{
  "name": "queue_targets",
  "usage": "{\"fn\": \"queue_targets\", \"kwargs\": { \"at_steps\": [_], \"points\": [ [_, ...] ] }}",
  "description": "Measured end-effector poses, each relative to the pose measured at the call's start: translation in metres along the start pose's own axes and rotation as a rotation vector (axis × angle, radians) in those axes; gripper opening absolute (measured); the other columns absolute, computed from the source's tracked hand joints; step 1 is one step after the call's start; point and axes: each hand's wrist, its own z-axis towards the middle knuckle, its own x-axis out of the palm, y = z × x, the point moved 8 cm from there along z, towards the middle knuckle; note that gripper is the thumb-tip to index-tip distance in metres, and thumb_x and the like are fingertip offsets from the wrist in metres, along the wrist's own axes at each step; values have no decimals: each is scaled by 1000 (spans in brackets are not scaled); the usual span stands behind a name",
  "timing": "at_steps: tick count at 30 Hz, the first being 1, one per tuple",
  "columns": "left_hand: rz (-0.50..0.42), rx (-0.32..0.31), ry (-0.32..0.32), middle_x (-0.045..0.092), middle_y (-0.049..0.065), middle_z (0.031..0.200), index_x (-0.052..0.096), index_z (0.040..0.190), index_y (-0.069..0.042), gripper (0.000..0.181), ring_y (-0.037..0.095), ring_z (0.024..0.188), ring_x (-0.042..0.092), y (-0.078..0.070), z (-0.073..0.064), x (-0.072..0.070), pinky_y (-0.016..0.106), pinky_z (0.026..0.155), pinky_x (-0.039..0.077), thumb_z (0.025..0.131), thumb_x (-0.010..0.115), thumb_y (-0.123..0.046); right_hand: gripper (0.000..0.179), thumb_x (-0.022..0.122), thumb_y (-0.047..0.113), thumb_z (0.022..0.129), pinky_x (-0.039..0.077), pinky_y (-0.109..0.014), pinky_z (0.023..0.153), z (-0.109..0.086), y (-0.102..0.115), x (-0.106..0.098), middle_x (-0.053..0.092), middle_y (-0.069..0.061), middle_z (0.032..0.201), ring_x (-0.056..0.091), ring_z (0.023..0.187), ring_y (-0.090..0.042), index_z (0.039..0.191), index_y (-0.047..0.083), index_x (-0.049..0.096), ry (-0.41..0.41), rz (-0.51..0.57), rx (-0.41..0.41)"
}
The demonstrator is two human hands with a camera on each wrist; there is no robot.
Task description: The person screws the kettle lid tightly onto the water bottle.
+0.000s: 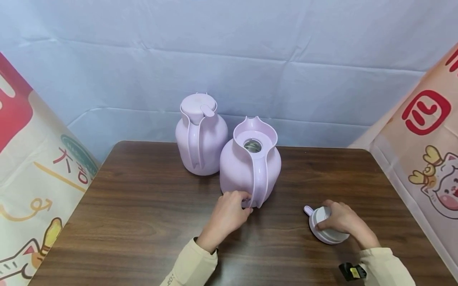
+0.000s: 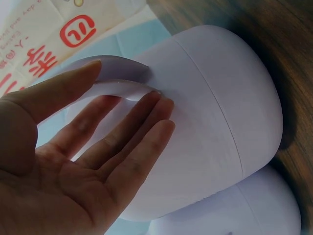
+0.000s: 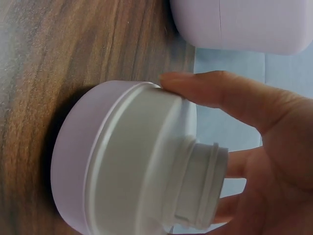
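Note:
A light purple thermos jug [image 1: 234, 169] stands lidless, its round mouth showing a shiny interior. My left hand [image 1: 229, 212] is at the lower part of its handle [image 1: 260, 178]. In the left wrist view the fingers [image 2: 129, 132] are nearly straight, fingertips at the handle and the jug's side, thumb apart. To the right, the jug's lid [image 1: 316, 232] lies upside down on the table, its white stopper neck [image 3: 200, 186] upward. My right hand [image 1: 341, 218] holds this lid from above, thumb at its rim and the other fingers partly hidden behind it.
A second purple thermos jug [image 1: 211, 149], with its lid on, stands behind and left of the first, close beside it. The brown wooden table [image 1: 143, 222] ends at a pale blue cloth backdrop [image 1: 143, 79]. Printed cloths [image 1: 422, 167] hang at both sides.

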Motion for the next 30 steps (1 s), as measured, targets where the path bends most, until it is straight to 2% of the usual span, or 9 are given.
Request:
{"fn": "queue_targets", "kwargs": {
  "at_steps": [8,22,30],
  "points": [
    [17,6,-11,68,5,85,69,93,-9,19,24,74,63,-1,1,2,34,64,47,74,72,-10,80,79,36,62,44,-44,65,0,1,0,53,-34,97,52,84,-41,114,-15,46,13,-2,15],
    [10,0,-25,67,3,83,69,91,-11,18,22,71,62,0,0,1,33,61,46,73,72,-9,79,80,37,59,44,-42,63,-2,5,-5,55,-32,97,53,84,-40,113,-12,49,-23,6,9],
    [8,-14,-35,68,4,85,69,94,-11,20,23,72,63,1,-1,2,34,63,47,73,72,-9,80,76,41,64,46,-38,56,-2,12,-5,55,-29,94,53,78,-34,115,-12,46,6,48,36]
  ]
}}
